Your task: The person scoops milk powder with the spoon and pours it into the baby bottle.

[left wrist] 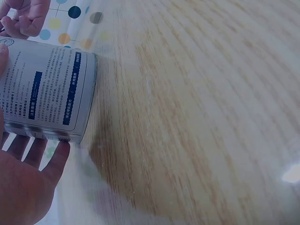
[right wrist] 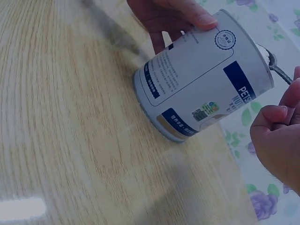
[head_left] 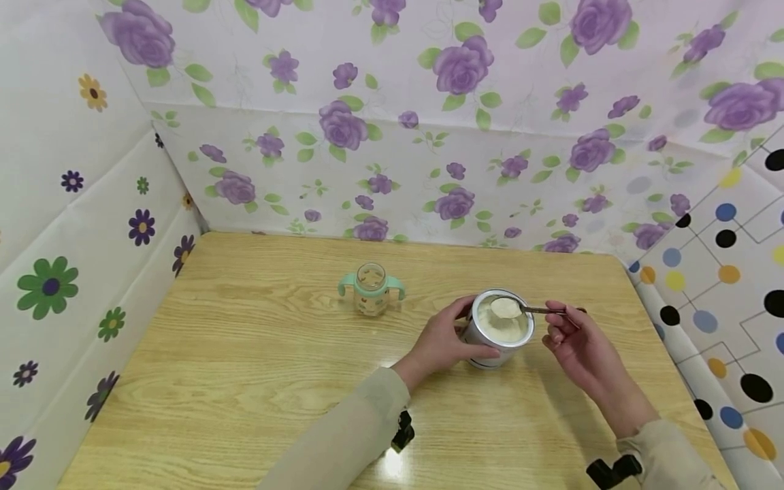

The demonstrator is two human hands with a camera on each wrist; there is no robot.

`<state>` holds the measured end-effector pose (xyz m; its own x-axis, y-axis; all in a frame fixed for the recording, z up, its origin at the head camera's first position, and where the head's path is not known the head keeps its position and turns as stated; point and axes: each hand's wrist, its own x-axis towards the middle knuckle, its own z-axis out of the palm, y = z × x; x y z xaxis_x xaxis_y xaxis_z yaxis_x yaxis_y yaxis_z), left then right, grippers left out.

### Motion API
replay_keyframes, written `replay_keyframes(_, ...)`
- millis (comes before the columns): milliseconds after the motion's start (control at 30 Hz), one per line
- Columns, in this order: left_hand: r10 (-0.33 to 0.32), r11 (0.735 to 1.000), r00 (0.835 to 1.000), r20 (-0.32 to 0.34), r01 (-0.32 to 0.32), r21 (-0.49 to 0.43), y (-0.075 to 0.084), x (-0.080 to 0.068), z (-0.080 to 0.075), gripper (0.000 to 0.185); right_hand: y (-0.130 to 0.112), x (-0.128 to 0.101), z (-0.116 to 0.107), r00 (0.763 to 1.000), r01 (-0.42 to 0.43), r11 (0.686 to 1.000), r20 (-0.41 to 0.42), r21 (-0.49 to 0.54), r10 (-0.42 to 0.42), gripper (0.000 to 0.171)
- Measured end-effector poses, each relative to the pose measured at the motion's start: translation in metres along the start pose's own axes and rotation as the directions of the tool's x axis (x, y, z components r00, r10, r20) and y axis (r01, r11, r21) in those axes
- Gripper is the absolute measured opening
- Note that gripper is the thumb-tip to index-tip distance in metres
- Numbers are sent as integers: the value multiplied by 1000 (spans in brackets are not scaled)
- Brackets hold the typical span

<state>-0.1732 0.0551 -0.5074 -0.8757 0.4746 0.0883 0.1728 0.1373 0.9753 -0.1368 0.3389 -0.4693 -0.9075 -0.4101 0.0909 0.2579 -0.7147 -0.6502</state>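
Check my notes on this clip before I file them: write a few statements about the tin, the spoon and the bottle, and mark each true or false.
1. The left hand grips the open tin. True.
2. The spoon is empty. False: its bowl carries a heap of white powder.
3. The right hand pinches the spoon's handle. True.
4. The baby bottle lies on its side. False: it stands upright on the table.
5. The bottle touches the tin. False: it stands apart, to the tin's left.
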Motion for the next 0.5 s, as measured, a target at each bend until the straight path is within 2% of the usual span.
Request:
replay_keyframes(167, 5, 1000, 1000, 2, -5, 2, 1, -1, 0, 94, 2, 0, -2, 1000, -23, 999, -19, 35, 24, 60)
replay_keyframes(500, 4, 1000, 1000, 3, -4, 3, 2, -1, 0, 95, 5, 0, -4, 995, -31, 999, -90, 23, 33, 58)
